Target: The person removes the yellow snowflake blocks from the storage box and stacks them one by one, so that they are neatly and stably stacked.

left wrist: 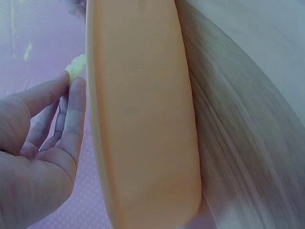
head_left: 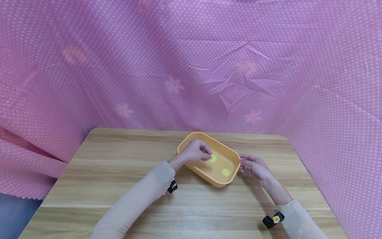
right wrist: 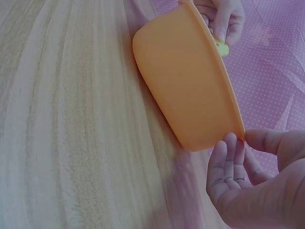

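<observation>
An orange-yellow rectangular plastic basin (head_left: 231, 154) with rounded corners stands at an angle on the table. Over its inside, my left hand (head_left: 195, 151) pinches a small yellow-green flower-shaped piece (left wrist: 76, 67) between thumb and fingertips, seen above the rim in the left wrist view. Another yellow-green flower-shaped piece (head_left: 225, 172) lies on the basin's floor near its right end. At that end, my right hand (head_left: 255, 168) holds the rim, thumb at the edge and fingers against the outer wall (right wrist: 190, 86). Both wrist views hide the basin's floor.
The wood-grain table (head_left: 134, 149) reaches out around the basin on all sides. Pink dotted cloth (head_left: 209, 66) hangs behind the table and along both sides. Black devices are strapped to both wrists, one by the right sleeve (head_left: 293, 212).
</observation>
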The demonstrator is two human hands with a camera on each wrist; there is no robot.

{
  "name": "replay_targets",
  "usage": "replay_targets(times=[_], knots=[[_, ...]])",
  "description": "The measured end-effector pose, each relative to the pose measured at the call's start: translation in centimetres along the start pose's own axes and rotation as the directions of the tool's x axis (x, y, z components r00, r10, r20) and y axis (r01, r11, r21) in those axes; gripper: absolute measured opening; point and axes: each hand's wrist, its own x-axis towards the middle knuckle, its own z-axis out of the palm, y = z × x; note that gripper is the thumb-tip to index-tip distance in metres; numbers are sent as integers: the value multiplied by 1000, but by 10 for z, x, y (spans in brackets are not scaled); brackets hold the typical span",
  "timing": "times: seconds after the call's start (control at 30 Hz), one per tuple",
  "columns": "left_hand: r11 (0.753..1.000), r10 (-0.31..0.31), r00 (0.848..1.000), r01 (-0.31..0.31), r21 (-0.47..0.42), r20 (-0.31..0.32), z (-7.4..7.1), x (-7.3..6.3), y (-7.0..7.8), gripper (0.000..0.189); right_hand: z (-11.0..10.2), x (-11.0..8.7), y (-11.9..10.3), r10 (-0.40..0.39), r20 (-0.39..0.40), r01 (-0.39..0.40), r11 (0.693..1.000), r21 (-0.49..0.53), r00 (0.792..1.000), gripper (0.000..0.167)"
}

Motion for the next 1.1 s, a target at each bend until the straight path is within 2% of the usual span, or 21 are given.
replay_targets(times=[0.4, 0.77, 1.1], knots=[[997, -4, 999, 0, -80, -44, -28, -33, -1, 12, -2, 2, 4, -10, -5, 10, 1000, 11, 1000, 47], [998, -6, 995, 1, -58, -97, -51, -63, -12, 15, -2, 0, 3, -13, -5, 13, 1000, 15, 1000, 48], [990, -98, 986, 84, -110, -133, -70, -84, -29, 16, -1, 0, 4, -6, -3, 6, 1000, 11, 1000, 54]])
